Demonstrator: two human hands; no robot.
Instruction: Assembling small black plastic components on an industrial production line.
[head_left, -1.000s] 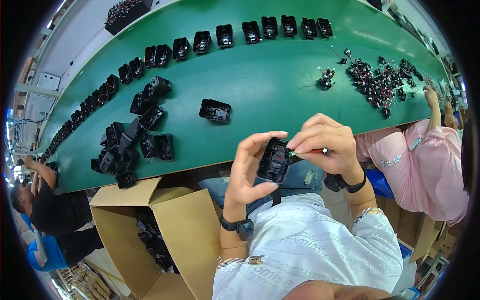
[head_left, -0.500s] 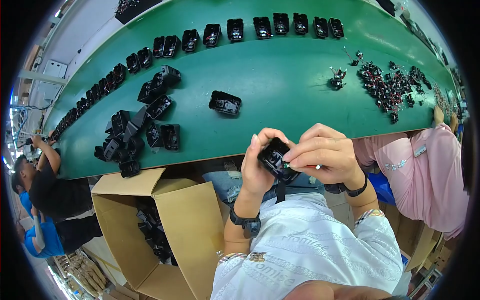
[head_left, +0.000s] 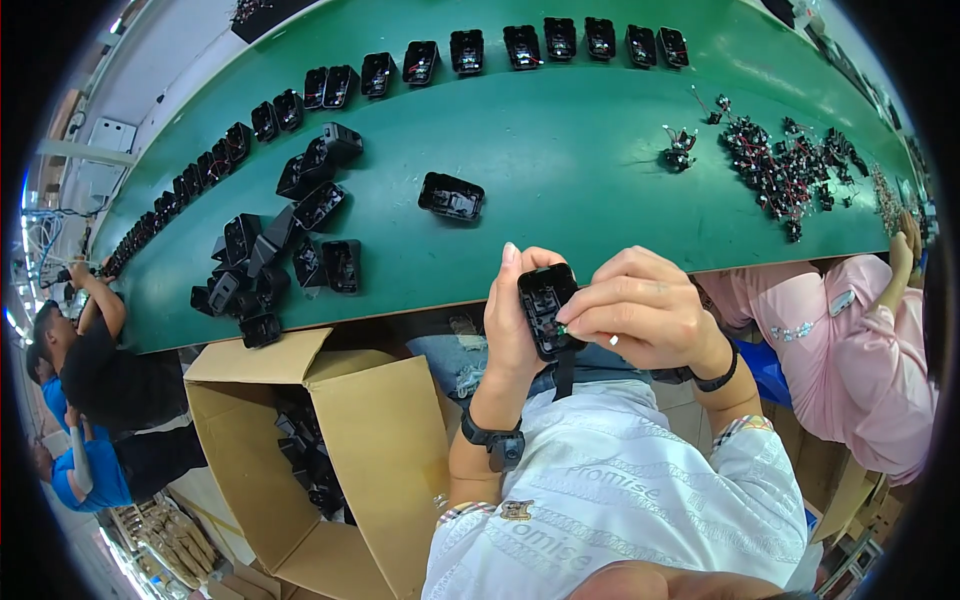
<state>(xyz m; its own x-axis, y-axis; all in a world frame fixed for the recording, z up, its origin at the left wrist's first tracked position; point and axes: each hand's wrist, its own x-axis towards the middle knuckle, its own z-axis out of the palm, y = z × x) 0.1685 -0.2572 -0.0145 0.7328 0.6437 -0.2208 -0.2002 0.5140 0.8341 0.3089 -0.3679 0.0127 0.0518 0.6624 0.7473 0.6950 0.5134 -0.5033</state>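
Holding the black housing (head_left: 541, 298) just right of the frame's centre, our left hand (head_left: 510, 325) is half curled; our right hand (head_left: 643, 312) pinches a small green part (head_left: 561, 329). We judge the housing light and stiff, best gripped by its outer walls. Similar housings (head_left: 467, 52) line the upper frame.

We are seeing smooth black plastic on the held housing (head_left: 541, 304), a glossy sheen on the green surface (head_left: 570, 150), matt cardboard in the carton (head_left: 375, 450), textured cloth in the white shirt (head_left: 640, 480)
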